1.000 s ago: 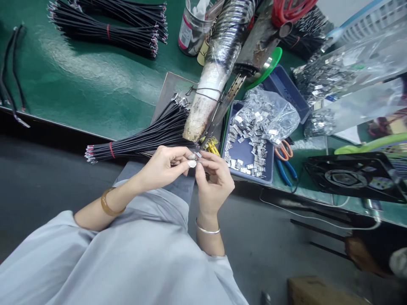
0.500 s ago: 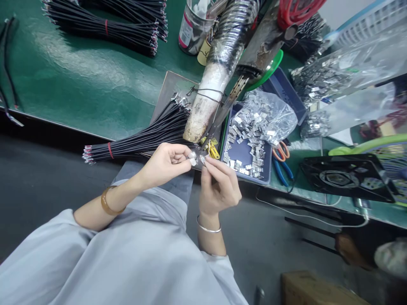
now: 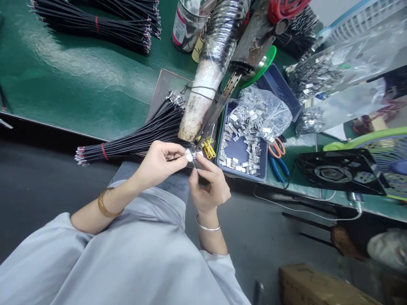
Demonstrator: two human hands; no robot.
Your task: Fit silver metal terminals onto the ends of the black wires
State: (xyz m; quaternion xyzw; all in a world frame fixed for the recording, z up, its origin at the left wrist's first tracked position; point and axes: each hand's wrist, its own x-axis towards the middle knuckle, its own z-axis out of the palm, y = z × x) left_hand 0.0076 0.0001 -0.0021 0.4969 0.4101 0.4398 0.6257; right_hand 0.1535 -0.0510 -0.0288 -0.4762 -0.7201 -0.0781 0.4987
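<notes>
Table: the green table (image 3: 79, 84) is carrying everything.
Front: a bundle of black wires (image 3: 136, 137) is lying across a grey board (image 3: 162, 84), its red-banded end hanging over the table's edge.
Back left: more wire bundles (image 3: 95, 25) are lying flat.
Middle: a blue tray (image 3: 241, 152) is holding loose metal clips (image 3: 248, 127).
Beside the tray: blue-handled pliers (image 3: 280, 163) are resting.
Right: a black fan (image 3: 340, 171) is lying flat.

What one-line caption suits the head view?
Left hand and right hand pinch a small metal clip near a black wire bundle.
</notes>
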